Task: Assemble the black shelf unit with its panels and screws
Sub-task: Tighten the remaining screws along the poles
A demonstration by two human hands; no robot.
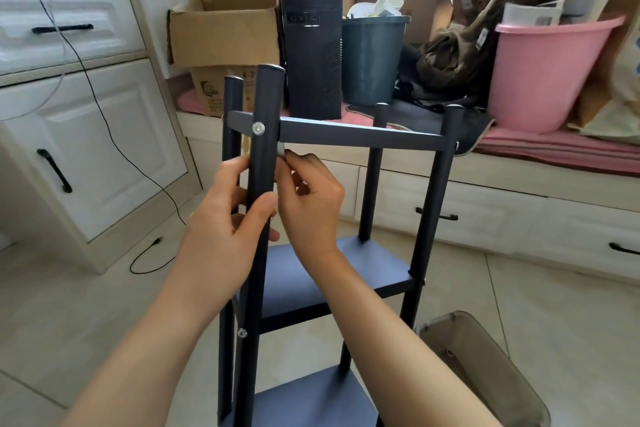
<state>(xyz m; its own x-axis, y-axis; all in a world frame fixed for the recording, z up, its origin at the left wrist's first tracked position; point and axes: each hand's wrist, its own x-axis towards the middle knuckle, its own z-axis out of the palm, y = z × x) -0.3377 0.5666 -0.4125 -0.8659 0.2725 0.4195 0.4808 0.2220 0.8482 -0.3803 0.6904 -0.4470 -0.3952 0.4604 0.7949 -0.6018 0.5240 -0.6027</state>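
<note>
My left hand (225,218) is wrapped around the near front post (260,184) of the black shelf unit (346,135), thumb across the front of the tube and fingers curled behind it. My right hand (308,198) sits just to the right of the same post, fingers bent inward and pinching a small silvery piece (281,150) against the post's right side, just under the top panel; it is too small for me to tell what it is.

The shelf unit stands upright on the tiled floor (519,305) straight ahead of me, with three dark panels set between four round posts. A silver screw head (258,128) shows on the post where the top panel meets it, and a second screw (242,333) shows lower down, level with the middle panel (346,270). At lower right, near the unit's foot, lies a smoky translucent plastic lid (485,367).

To the left is a white cabinet (86,135) with black handles, and a thin black cable (104,121) trails down it onto the floor. Behind the unit runs a low bench with a pink cushion (554,146), carrying cardboard boxes (225,31), a black computer tower (311,45), a dark waste bin (372,59), crumpled brown fabric (460,45) and a pink basin (547,73).
</note>
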